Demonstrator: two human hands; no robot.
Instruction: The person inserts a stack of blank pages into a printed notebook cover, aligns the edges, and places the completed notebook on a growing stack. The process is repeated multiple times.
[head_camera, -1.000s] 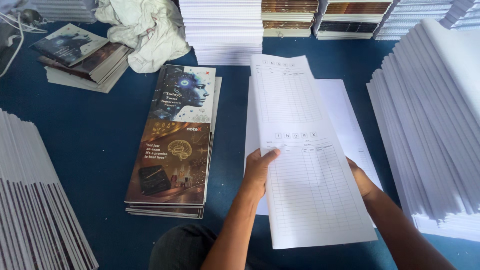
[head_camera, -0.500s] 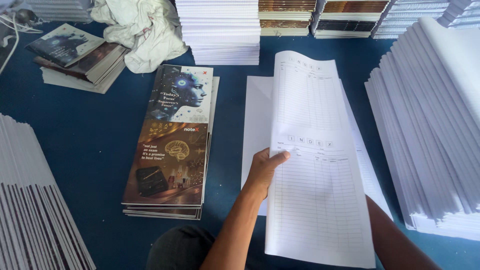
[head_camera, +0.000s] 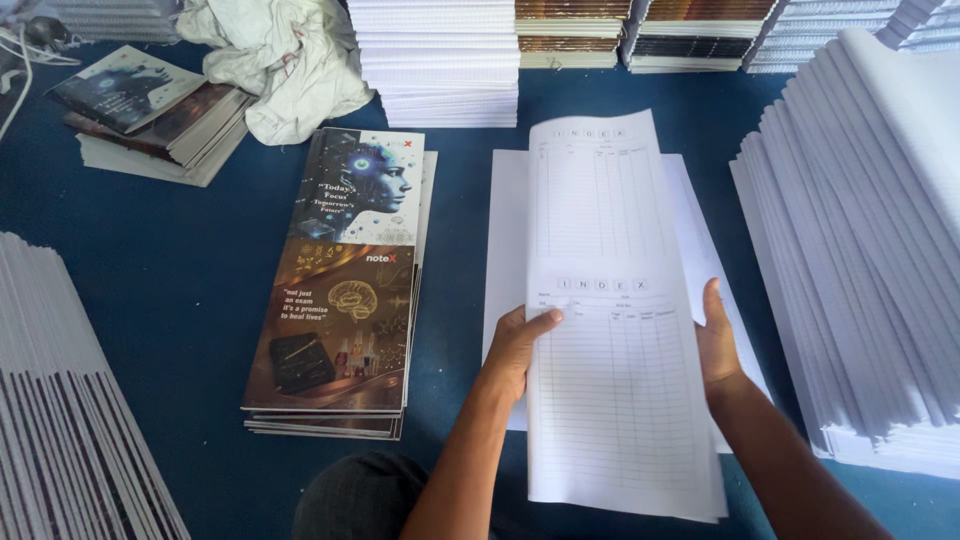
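A long white sheet printed with ruled tables (head_camera: 610, 300) is held above a stack of plain white sheets (head_camera: 505, 220) on the blue floor. My left hand (head_camera: 515, 345) grips the sheet's left edge, thumb on top. My right hand (head_camera: 715, 340) grips its right edge, thumb pointing up along it. The sheet lies nearly straight, its far end toward the back. To the left lies a stack of long glossy printed covers (head_camera: 340, 290), dark with a face picture and a brain picture.
Fanned white paper stacks stand at the right (head_camera: 870, 230) and the lower left (head_camera: 60, 410). More stacks (head_camera: 440, 60) line the back. A crumpled white cloth (head_camera: 285, 60) and a small pile of booklets (head_camera: 150, 110) lie at the back left.
The sheet has straightened from a tilt and shifted. My right hand has come out from under it and taken its right edge. My left hand stays on the left edge.
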